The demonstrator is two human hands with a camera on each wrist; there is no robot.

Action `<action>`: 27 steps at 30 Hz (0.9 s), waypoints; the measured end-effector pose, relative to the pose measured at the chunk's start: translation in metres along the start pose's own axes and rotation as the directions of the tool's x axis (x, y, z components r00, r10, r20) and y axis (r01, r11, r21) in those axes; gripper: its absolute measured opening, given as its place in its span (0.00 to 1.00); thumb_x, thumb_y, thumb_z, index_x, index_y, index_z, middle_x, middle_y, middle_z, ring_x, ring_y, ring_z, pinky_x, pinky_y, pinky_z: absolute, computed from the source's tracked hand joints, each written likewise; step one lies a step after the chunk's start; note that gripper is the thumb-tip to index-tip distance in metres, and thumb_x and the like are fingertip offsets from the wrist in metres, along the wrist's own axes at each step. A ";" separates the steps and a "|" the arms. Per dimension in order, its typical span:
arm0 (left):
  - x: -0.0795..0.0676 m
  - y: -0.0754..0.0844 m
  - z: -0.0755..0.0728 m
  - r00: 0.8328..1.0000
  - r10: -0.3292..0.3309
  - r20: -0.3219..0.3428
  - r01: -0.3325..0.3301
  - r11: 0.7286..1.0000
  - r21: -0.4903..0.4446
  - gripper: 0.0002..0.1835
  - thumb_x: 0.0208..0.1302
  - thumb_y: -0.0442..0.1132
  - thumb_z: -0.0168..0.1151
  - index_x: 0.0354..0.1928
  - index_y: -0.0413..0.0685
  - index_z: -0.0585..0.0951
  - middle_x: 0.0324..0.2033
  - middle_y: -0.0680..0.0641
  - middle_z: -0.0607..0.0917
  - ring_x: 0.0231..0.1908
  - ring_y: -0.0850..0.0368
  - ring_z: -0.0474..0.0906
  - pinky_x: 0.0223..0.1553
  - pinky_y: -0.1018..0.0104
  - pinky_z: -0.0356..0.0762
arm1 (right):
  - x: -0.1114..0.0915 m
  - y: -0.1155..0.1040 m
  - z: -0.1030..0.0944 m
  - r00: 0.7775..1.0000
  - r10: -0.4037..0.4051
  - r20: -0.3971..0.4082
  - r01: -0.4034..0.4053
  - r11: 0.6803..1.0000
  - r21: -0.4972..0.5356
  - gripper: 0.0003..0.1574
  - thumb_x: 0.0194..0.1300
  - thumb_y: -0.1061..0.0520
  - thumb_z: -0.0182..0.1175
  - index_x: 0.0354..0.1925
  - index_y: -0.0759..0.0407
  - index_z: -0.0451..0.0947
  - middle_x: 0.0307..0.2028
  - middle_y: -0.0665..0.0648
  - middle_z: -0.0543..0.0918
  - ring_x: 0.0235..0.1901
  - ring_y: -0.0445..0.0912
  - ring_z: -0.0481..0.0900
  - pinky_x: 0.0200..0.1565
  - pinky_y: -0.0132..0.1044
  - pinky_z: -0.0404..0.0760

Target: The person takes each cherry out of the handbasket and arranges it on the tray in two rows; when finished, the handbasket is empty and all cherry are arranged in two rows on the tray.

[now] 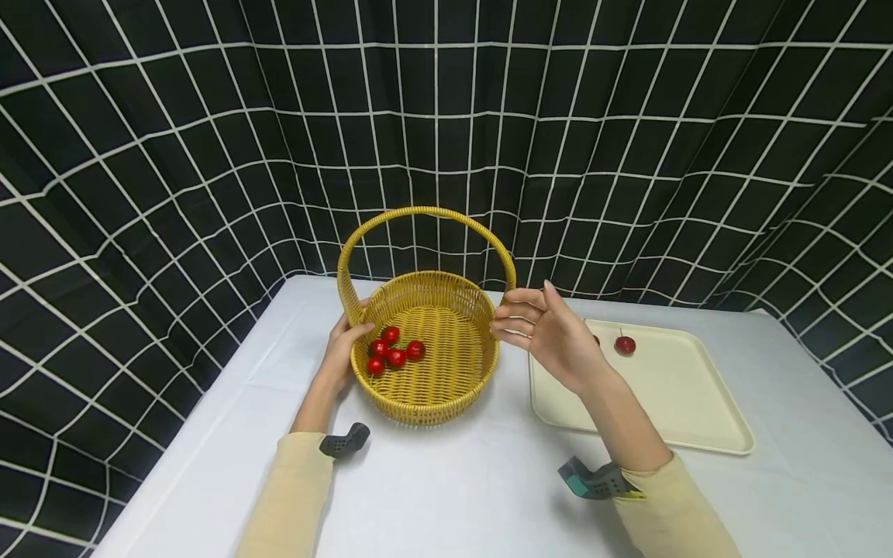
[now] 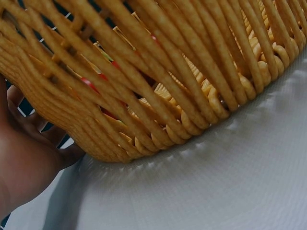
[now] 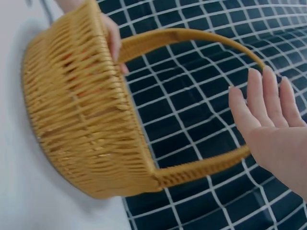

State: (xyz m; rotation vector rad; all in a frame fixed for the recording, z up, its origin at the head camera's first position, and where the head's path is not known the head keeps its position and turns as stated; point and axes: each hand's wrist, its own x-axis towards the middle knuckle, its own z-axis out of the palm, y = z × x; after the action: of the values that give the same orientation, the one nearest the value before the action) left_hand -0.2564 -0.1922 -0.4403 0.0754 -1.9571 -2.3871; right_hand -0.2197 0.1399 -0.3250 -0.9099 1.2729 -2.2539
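A round yellow wicker basket (image 1: 425, 407) with a tall arched handle stands on the table in the head view. Several red cherries (image 1: 395, 357) lie inside it, toward its left side. My left hand (image 1: 340, 353) grips the basket's left side by the foot of the handle, thumb over the rim and the other fingers mostly hidden outside. In the left wrist view that hand (image 2: 29, 153) lies against the woven wall. My right hand (image 1: 551, 337) is raised by the handle's right foot, its fingers extended and holding nothing; the right wrist view shows the palm (image 3: 283, 143) beside the handle.
A cream tray (image 1: 684, 395) lies on the right of the white-covered table (image 1: 446, 496). One dark red cherry (image 1: 625, 345) with a stem sits on it, and another shows partly behind my right hand. A black grid-patterned curtain (image 1: 432, 101) closes off the back and sides.
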 end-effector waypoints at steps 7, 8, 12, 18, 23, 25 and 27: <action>0.000 0.000 -0.001 1.000 -0.003 -0.003 0.003 1.000 -0.012 0.30 0.66 0.32 0.50 0.70 0.46 0.61 0.68 0.43 0.61 0.66 0.48 0.58 0.66 0.56 0.55 | 0.014 0.018 0.009 0.987 0.145 -0.075 -0.153 0.983 -0.102 0.28 0.78 0.45 0.33 0.53 0.63 0.71 0.46 0.58 0.79 0.49 0.52 0.77 0.56 0.44 0.74; 0.000 0.000 0.000 1.000 -0.003 -0.006 0.003 1.000 -0.012 0.29 0.66 0.31 0.51 0.70 0.46 0.61 0.68 0.43 0.61 0.66 0.48 0.58 0.66 0.56 0.55 | 0.016 0.020 0.010 0.982 0.166 -0.091 -0.175 0.978 -0.110 0.28 0.78 0.45 0.34 0.54 0.65 0.70 0.46 0.59 0.79 0.49 0.53 0.77 0.56 0.44 0.74; 0.000 0.000 0.001 1.000 -0.003 -0.005 0.003 1.000 -0.011 0.29 0.67 0.31 0.51 0.69 0.46 0.62 0.67 0.43 0.61 0.66 0.47 0.58 0.66 0.55 0.56 | 0.025 0.027 0.014 0.956 0.237 -0.174 -0.261 0.956 -0.132 0.30 0.76 0.45 0.39 0.55 0.69 0.67 0.47 0.62 0.78 0.48 0.52 0.77 0.56 0.45 0.74; 0.000 0.000 0.000 1.000 -0.006 -0.006 0.006 1.000 -0.010 0.29 0.67 0.31 0.51 0.70 0.47 0.62 0.68 0.43 0.61 0.66 0.49 0.58 0.66 0.57 0.55 | 0.038 0.040 0.016 0.901 0.335 -0.274 -0.396 0.895 -0.207 0.31 0.76 0.45 0.41 0.60 0.70 0.64 0.55 0.67 0.73 0.54 0.58 0.74 0.56 0.47 0.73; 0.000 0.000 0.000 1.000 -0.012 -0.004 0.012 1.000 -0.008 0.29 0.67 0.32 0.51 0.70 0.47 0.61 0.68 0.44 0.60 0.67 0.49 0.57 0.66 0.57 0.55 | 0.047 0.050 0.013 0.859 0.398 -0.322 -0.478 0.849 -0.227 0.32 0.75 0.44 0.43 0.63 0.68 0.63 0.60 0.70 0.69 0.60 0.63 0.67 0.55 0.47 0.74; 0.001 0.000 0.000 1.000 -0.017 -0.003 0.016 1.000 -0.007 0.29 0.67 0.32 0.51 0.70 0.48 0.61 0.68 0.44 0.60 0.67 0.49 0.57 0.66 0.57 0.56 | 0.051 0.053 0.013 0.845 0.410 -0.342 -0.500 0.834 -0.234 0.32 0.75 0.44 0.43 0.63 0.68 0.63 0.60 0.70 0.69 0.59 0.63 0.69 0.55 0.48 0.74; 0.001 0.000 0.000 1.000 -0.017 -0.006 0.017 1.000 -0.010 0.29 0.67 0.32 0.51 0.70 0.48 0.61 0.68 0.44 0.60 0.67 0.49 0.57 0.66 0.57 0.55 | 0.056 0.056 0.012 0.831 0.424 -0.360 -0.522 0.818 -0.242 0.33 0.74 0.44 0.44 0.63 0.67 0.64 0.59 0.70 0.70 0.58 0.62 0.70 0.55 0.48 0.74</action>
State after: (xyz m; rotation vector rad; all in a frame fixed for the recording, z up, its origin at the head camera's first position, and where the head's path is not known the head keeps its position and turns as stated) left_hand -0.2570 -0.1924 -0.4406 0.0993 -1.9504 -2.4039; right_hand -0.2493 0.0698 -0.3495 -0.2891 1.8188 -1.8361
